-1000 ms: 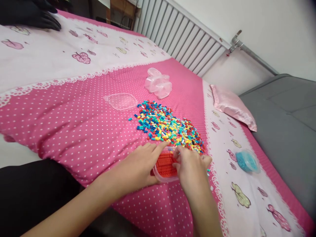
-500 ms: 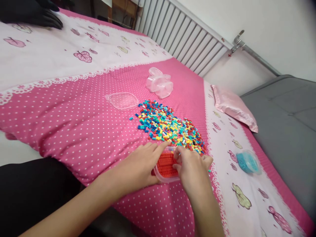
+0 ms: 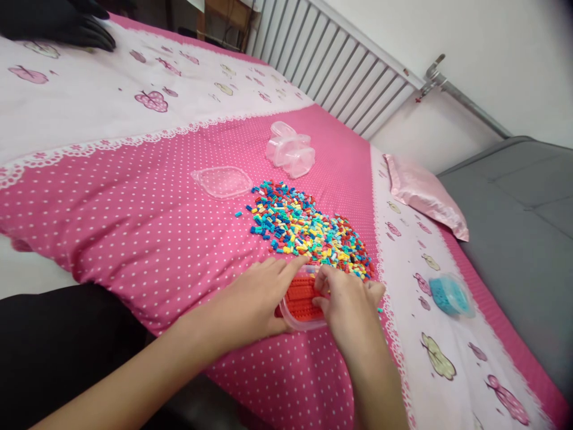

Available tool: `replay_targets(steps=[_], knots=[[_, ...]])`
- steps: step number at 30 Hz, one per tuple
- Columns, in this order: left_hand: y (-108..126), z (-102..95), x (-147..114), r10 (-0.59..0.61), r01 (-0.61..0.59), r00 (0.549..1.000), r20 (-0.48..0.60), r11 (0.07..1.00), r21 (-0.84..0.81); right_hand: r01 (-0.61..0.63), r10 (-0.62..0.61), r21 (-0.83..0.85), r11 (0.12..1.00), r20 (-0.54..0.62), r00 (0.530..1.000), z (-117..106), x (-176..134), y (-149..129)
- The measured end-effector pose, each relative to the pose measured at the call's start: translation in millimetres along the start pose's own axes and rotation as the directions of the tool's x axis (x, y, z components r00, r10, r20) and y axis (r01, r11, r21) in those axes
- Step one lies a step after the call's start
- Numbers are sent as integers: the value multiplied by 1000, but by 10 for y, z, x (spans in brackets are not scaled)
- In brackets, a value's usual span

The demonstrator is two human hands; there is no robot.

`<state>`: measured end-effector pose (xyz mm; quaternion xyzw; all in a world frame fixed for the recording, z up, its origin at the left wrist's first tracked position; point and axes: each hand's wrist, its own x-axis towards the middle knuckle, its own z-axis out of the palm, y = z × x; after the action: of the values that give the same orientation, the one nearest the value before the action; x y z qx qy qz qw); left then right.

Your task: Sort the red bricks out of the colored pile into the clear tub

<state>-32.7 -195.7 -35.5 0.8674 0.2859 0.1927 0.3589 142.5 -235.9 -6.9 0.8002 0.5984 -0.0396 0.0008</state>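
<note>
A clear plastic container (image 3: 305, 326) stands on the bed close to me, with rows of red toy bricks (image 3: 302, 298) packed inside. My left hand (image 3: 257, 298) wraps round its left side, thumb low and fingers along the far rim. Reaching over the right side, my right hand (image 3: 347, 295) has its fingers bent and pinched at the red bricks; what lies between the fingertips is hidden. Just beyond the container spreads a heap of small multicoloured toy bricks (image 3: 308, 224).
Behind the heap are a clear lid (image 3: 224, 182) and several stacked clear containers (image 3: 290, 150). A container of blue bricks (image 3: 451, 295) sits at right. A pink pillow (image 3: 425, 194) lies by the grey headboard (image 3: 514, 203). Another person's black-gloved hand (image 3: 85, 30) rests at upper left.
Both hands stay at the container of red bricks. My right fingers have shifted only slightly, and the view has moved a little.
</note>
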Motion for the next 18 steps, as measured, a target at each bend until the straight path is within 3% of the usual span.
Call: replay_targets(steps=[6, 18], knots=[[-8, 12, -11, 1, -1, 1000, 0, 1000, 5, -39, 39, 3, 999, 2, 999, -13, 11, 3], [-18, 10, 9, 8, -8, 1000, -12, 1000, 0, 5, -2, 50, 999, -62, 998, 7, 25, 26]])
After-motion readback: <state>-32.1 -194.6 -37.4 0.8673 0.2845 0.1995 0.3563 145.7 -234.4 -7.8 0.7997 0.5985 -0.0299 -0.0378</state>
